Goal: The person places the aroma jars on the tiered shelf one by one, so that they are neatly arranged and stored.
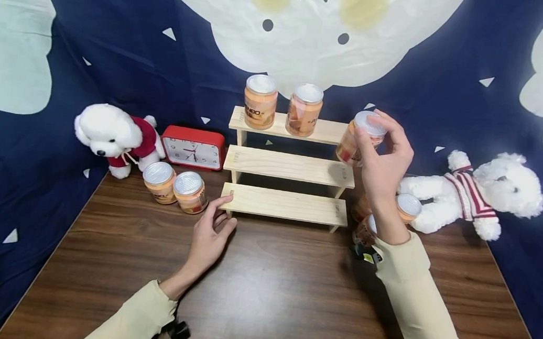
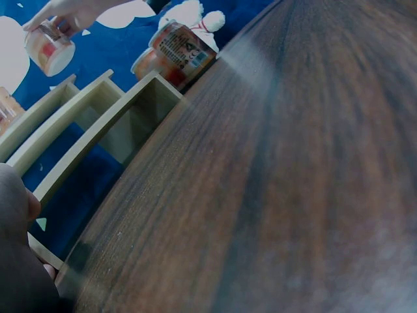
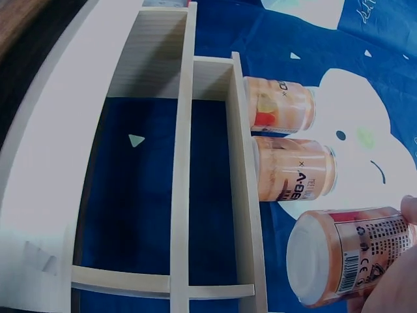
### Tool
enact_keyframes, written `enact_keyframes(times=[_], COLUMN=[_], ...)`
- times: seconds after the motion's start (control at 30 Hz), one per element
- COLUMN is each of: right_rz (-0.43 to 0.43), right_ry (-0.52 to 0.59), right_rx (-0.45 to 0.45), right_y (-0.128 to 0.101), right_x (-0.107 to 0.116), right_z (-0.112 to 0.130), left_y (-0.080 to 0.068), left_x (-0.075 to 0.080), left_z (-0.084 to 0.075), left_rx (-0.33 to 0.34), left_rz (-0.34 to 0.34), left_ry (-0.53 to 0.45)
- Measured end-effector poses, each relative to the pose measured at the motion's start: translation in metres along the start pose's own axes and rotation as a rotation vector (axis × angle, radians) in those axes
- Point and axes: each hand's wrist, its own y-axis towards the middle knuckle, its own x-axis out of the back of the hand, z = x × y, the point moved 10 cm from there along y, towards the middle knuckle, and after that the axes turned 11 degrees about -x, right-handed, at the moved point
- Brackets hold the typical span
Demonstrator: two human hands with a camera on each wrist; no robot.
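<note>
My right hand (image 1: pixel 387 164) grips a jar (image 1: pixel 356 141) with an orange label and silvery lid, holding it in the air by the right end of the wooden three-step rack's top step (image 1: pixel 328 129). In the right wrist view that jar (image 3: pixel 348 254) shows its pale base and a barcode. Two similar jars, one on the left (image 1: pixel 260 103) and one near the middle (image 1: pixel 304 110), stand on the top step. At the rack's lower left corner, my left hand (image 1: pixel 210 236) touches the end of the bottom step (image 1: pixel 285 204) with its fingers.
Two more jars (image 1: pixel 188 192) stand left of the rack, before a red clock (image 1: pixel 193 148) and a white plush dog (image 1: pixel 113 135). Several jars (image 1: pixel 408 206) sit behind my right forearm, near a plush toy in stripes (image 1: pixel 468 194). A navy cloth (image 1: pixel 134 39) hangs behind.
</note>
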Motion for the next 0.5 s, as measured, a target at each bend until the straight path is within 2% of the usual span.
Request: enact_keyframes(times=[0.07, 0.13, 0.37, 0.5], right_rz=[0.008, 0.006, 0.018, 0.029], right_ry=[-0.005, -0.012, -0.085, -0.102], right_rx=[0.007, 0.010, 0.038, 0.062], right_y=[0.002, 0.002, 0.001, 0.002], right_x=[-0.004, -0.006, -0.013, -0.017], right_z=[-0.001, -0.003, -0.009, -0.007], left_y=[-0.002, -0.002, 0.002, 0.002], left_x=[0.001, 0.001, 0.000, 0.000], left_z=[0.009, 0.010, -0.018, -0.016], left_rx=[0.026, 0.035, -0.015, 0.012], left_rz=[0.000, 0.001, -0.008, -0.015], left_ry=[0.010, 0.026, -0.004, 0.000])
